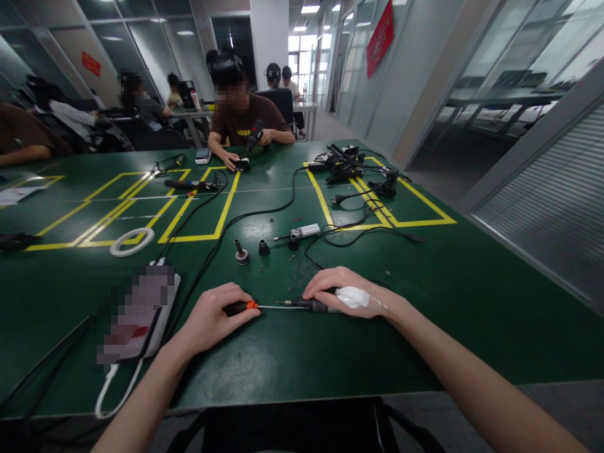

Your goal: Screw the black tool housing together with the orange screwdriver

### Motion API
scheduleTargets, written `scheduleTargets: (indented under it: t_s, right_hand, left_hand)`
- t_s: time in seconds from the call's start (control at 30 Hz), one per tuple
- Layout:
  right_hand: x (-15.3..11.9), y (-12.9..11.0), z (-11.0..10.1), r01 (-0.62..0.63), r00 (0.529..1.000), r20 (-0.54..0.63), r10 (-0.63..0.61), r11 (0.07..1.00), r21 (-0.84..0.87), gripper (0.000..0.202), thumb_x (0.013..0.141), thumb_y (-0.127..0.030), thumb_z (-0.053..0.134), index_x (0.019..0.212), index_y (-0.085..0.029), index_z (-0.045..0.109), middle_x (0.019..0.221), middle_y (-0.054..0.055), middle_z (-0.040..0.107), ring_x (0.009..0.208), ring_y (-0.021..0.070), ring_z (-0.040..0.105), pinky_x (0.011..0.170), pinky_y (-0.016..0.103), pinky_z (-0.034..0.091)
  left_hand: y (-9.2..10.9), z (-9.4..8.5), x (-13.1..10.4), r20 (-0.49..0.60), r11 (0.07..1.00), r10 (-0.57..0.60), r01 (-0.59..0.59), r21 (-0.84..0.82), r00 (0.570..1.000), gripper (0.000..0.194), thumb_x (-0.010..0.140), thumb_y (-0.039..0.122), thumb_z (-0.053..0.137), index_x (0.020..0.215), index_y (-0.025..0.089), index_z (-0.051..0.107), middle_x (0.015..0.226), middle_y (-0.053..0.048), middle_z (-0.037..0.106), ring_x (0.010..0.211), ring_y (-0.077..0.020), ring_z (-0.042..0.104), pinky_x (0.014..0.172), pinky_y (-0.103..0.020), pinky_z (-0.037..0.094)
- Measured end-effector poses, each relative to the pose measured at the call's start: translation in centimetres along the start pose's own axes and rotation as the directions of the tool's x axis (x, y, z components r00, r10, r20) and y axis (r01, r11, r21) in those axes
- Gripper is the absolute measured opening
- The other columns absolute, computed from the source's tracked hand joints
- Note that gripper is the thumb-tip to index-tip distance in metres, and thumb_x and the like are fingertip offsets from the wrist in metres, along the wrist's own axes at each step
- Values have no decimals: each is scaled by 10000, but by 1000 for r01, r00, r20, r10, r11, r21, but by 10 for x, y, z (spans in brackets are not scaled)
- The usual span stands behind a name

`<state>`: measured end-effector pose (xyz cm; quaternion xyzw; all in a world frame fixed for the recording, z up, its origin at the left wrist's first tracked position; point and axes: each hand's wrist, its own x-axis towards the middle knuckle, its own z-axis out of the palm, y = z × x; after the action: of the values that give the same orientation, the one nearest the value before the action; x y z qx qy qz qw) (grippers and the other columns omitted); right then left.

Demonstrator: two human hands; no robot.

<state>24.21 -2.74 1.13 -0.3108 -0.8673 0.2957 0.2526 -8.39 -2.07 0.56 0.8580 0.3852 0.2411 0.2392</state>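
Green bench (472, 302) under me: my left hand (212, 318) grips the screwdriver (257, 307), lying crosswise, tip pointing toward my right hand (352, 290), which clamps a black tool (311, 305) just beyond the tip.

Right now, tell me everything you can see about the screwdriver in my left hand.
The screwdriver has a black handle with an orange collar and a thin, bright metal shaft. It lies almost level just above the green table, pointing to the right. The left hand is closed around its handle. Its tip meets the end of a dark, slim tool held down by the right hand. The tip shape is too small to tell.
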Motion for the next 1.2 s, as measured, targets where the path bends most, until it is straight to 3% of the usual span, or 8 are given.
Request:
scheduleTargets:
  t_s: [0.17,0.3,0.5,0.93,1.2]
  right_hand:
    - [0,-1,-1,-1,1000,-2,1,1000,-5,278,1031,-248,547,1031,-173,814,1046,105,819,972,199,769,900,306,575]
    - [0,-1,-1,1,1000,3,-1,1000,-4,277,1027,-240,546,1037,-164,813,1051,108,819,972,200,769,900,304,573]
    - [-1,2,-1,12,1000,4,-12,1000,9,271,1033,-245,547,1043,-169,807,1061,110,817,985,198,768,914,309,573]
    - [-1,0,-1,12,1000,4,-12,1000,-5,273,1025,-229,544,1037,-164,808,1059,109,818,982,207,769,903,316,573]
    - [-1,-1,-2,14,1000,6,-14,1000,4,264,1026,-228,550,1037,-164,807,1060,113,816,985,210,771,904,310,570]
  left_hand:
    - [1,1,2,36,1000,2,-3,6,999,291,974,397,610,841,200,778,777,-39,741,701,-155,677,653,-231,494]
    - [4,2,0,25,1000,-21,21,-9,999,206,896,396,702,889,193,738,800,-26,742,698,-157,669,666,-242,506]
    - [5,4,-2,-21,998,-61,61,-26,998,246,868,390,708,754,194,614,701,15,656,620,-131,579,591,-222,460]
    - [3,2,2,44,1000,4,-5,23,999,333,999,391,572,790,203,750,739,-26,716,672,-152,663,634,-236,472]
    - [8,4,0,8,999,-41,41,-6,999,229,855,379,722,766,197,615,689,28,638,600,-124,558,581,-224,432]
